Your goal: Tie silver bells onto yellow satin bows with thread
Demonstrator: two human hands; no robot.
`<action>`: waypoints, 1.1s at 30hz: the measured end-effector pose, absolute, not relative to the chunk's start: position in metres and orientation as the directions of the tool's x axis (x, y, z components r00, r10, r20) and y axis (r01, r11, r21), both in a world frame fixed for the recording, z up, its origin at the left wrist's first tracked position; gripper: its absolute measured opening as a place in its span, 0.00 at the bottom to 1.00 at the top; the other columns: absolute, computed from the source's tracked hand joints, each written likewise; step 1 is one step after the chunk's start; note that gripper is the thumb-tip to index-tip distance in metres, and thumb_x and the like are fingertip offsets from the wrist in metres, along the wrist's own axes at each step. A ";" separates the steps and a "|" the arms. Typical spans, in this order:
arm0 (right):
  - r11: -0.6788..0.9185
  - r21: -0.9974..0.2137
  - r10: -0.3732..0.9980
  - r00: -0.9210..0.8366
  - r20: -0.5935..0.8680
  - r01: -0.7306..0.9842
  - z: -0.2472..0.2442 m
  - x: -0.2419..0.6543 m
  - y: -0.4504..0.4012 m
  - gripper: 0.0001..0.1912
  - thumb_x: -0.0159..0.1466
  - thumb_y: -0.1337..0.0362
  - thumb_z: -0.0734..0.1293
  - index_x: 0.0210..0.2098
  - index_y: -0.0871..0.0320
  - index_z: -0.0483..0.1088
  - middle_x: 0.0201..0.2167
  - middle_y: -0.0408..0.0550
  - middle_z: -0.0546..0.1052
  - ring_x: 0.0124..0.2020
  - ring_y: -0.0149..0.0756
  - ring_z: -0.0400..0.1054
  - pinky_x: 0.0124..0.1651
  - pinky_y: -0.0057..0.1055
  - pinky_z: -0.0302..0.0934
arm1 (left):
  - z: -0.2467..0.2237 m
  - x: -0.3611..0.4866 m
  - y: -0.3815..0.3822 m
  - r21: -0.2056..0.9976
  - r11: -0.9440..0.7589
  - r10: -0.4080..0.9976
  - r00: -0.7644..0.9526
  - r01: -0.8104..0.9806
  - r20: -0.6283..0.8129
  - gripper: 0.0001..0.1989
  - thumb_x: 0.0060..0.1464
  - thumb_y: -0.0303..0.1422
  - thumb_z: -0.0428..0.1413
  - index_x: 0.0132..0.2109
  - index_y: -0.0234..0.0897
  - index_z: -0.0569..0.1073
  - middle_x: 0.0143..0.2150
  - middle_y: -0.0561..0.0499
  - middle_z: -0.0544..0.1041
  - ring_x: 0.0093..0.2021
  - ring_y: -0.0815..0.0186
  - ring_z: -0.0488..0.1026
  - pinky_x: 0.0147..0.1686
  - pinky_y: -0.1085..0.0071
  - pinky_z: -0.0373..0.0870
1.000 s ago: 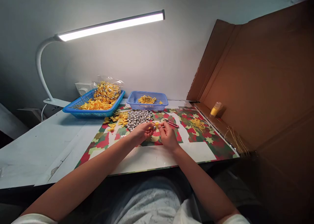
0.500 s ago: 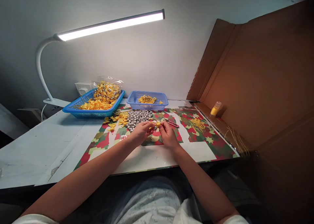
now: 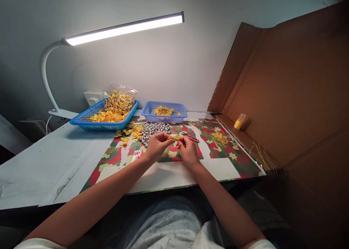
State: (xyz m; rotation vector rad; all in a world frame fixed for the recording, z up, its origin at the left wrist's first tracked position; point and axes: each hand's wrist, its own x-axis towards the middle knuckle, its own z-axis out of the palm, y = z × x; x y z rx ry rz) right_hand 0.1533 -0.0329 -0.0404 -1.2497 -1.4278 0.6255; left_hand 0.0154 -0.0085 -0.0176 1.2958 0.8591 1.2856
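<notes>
A small yellow petal-like piece [image 3: 173, 138] is held up between my two hands over the mat. My left hand [image 3: 158, 145] pinches one end of it between thumb and fingers. Closed at its other end is my right hand [image 3: 188, 151], with the fingertips pressed together; the exact grip is too small to make out. Just behind my left hand lies a pile of shiny silver bells or beads [image 3: 154, 131]. Loose yellow petal-like pieces [image 3: 135, 132] with cords lie left of that pile. Pink-handled thread snips [image 3: 191, 137] rest beyond my right hand.
A blue basket [image 3: 109, 126] at back left is heaped with yellow pieces. Behind the pile stands a smaller blue basket [image 3: 163, 117]. Yellow cords [image 3: 219, 138] lie on the mat's right side. A spool of yellow thread [image 3: 239, 122] stands by the cardboard [image 3: 286, 92]. A lamp [image 3: 125, 30] hangs above.
My left hand has turned and moved up slightly, and the yellow piece has turned with it. A silver bell and cord loop seen at the fingers before no longer show clearly.
</notes>
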 end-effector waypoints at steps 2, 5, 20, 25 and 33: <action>0.305 -0.909 0.921 0.154 0.357 0.284 -0.043 0.152 -0.031 0.05 0.59 0.64 0.60 0.30 0.57 0.66 0.26 0.45 0.75 0.28 0.35 0.70 0.33 0.31 0.64 | -0.020 0.016 -0.008 0.968 -0.187 0.960 0.179 -0.168 0.216 0.14 0.33 0.37 0.68 0.23 0.35 0.72 0.22 0.53 0.74 0.24 0.69 0.70 0.28 0.73 0.64; 0.302 -0.945 0.941 0.121 0.317 0.129 -0.050 0.148 -0.025 0.06 0.58 0.62 0.62 0.30 0.58 0.68 0.26 0.46 0.76 0.29 0.35 0.72 0.34 0.32 0.67 | -0.022 0.017 -0.007 0.967 -0.212 0.952 0.196 -0.140 0.237 0.13 0.35 0.37 0.67 0.24 0.35 0.73 0.23 0.52 0.76 0.25 0.68 0.71 0.28 0.73 0.66; 0.498 -0.639 0.717 0.136 0.684 0.586 -0.031 0.145 -0.043 0.07 0.60 0.68 0.65 0.36 0.56 0.75 0.29 0.45 0.72 0.32 0.35 0.64 0.41 0.35 0.59 | -0.028 0.013 0.001 0.941 -0.334 0.942 0.059 0.050 0.331 0.07 0.39 0.33 0.64 0.25 0.35 0.76 0.23 0.53 0.75 0.24 0.69 0.68 0.27 0.75 0.62; 0.420 -0.574 0.721 0.125 0.682 0.703 -0.038 0.145 -0.036 0.07 0.63 0.67 0.64 0.33 0.57 0.75 0.30 0.47 0.72 0.34 0.37 0.63 0.42 0.35 0.57 | -0.026 0.012 -0.001 0.844 -0.467 0.884 0.107 0.262 0.456 0.05 0.42 0.33 0.62 0.26 0.37 0.77 0.25 0.53 0.77 0.28 0.67 0.70 0.33 0.72 0.64; 0.418 -0.517 0.655 0.146 0.741 0.747 -0.034 0.144 -0.034 0.08 0.64 0.68 0.62 0.32 0.58 0.73 0.33 0.49 0.68 0.38 0.39 0.62 0.41 0.36 0.59 | -0.028 0.014 0.002 0.847 -0.441 0.896 0.090 0.297 0.435 0.12 0.42 0.42 0.63 0.25 0.37 0.77 0.27 0.51 0.78 0.32 0.64 0.72 0.35 0.71 0.65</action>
